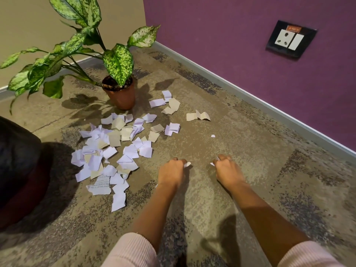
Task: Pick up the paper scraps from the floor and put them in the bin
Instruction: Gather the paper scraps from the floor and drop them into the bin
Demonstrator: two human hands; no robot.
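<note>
Many torn white and beige paper scraps [115, 151] lie scattered on the carpet, mostly left of my hands. My left hand [172, 171] is closed low over the floor, with white paper showing at its fingertips. My right hand [227, 168] is closed too, a small white scrap poking out on its left side. A dark round bin [21, 170] with a reddish lower part sits at the left edge, only partly in view. A tiny scrap [212, 136] lies alone ahead of my hands, and beige pieces [198, 116] lie further off.
A potted plant [120, 93] with big speckled leaves stands behind the scraps. A purple wall with a grey skirting board [250, 97] runs along the right and carries a black socket plate [290, 39]. A beige wall meets it at the corner.
</note>
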